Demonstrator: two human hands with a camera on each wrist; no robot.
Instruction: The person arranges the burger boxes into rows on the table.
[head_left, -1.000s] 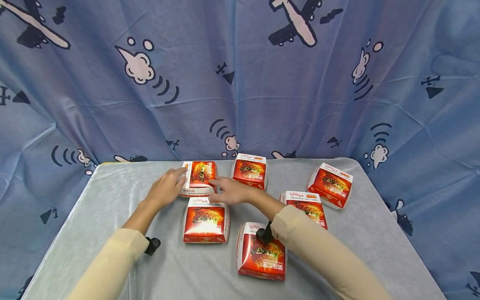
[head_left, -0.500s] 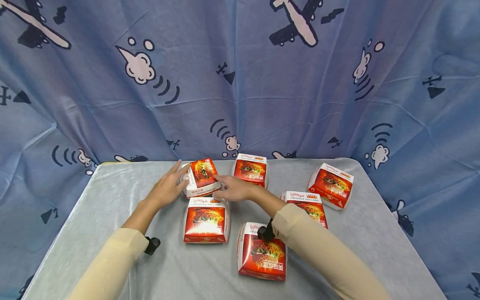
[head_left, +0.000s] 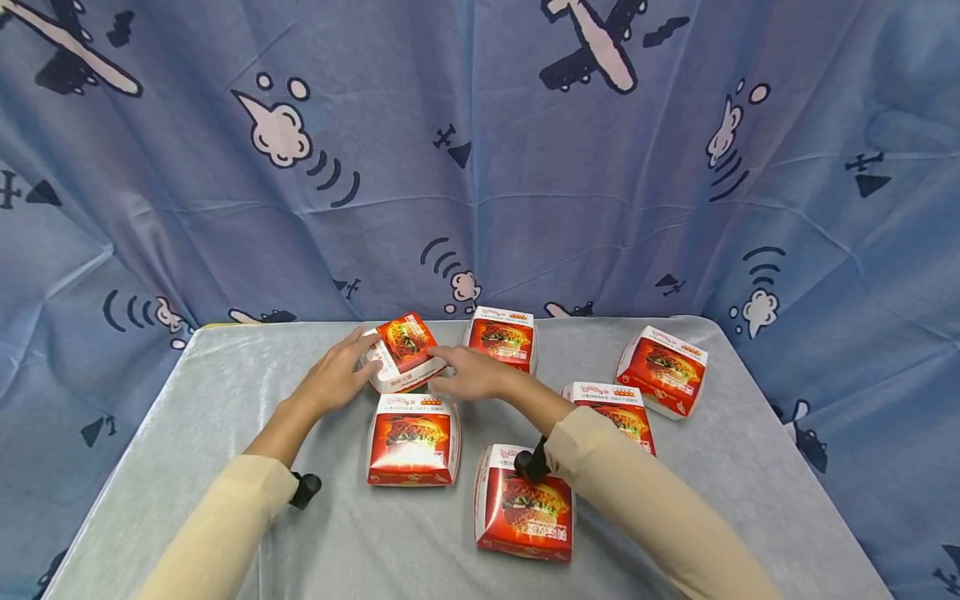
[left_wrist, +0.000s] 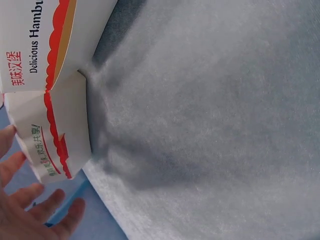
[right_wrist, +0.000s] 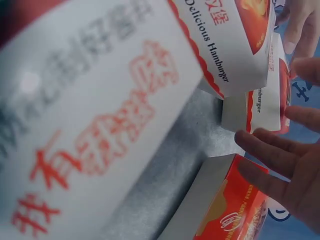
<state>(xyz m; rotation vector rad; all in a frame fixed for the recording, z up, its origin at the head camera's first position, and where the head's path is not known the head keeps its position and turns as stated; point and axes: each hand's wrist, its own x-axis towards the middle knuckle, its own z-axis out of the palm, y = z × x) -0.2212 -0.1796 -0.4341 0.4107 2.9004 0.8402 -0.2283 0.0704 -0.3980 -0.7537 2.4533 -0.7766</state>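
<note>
A red and white hamburger box (head_left: 405, 343) sits at the table's back left, turned at an angle. My left hand (head_left: 333, 373) touches its left side with the fingers spread. On its right side my right hand (head_left: 472, 375) rests fingertips and thumb. In the left wrist view, the left hand (left_wrist: 35, 210) has relaxed fingers beside that box's white wall (left_wrist: 60, 135). The right wrist view shows the right hand (right_wrist: 300, 175) with its fingers extended. Just in front of the turned box lies another hamburger box (head_left: 412, 442), squared to the table.
Beside the right hand is a back-middle box (head_left: 501, 337). Under the right forearm are a front box (head_left: 525, 517) and a partly hidden box (head_left: 618, 412). A tilted box (head_left: 663, 371) lies far right. A blue patterned curtain (head_left: 480, 167) hangs behind the grey-covered table (head_left: 195, 417).
The back-left box has turned counter-clockwise between both hands and shifted slightly back. The right hand has followed it slightly back. The other boxes have stayed put.
</note>
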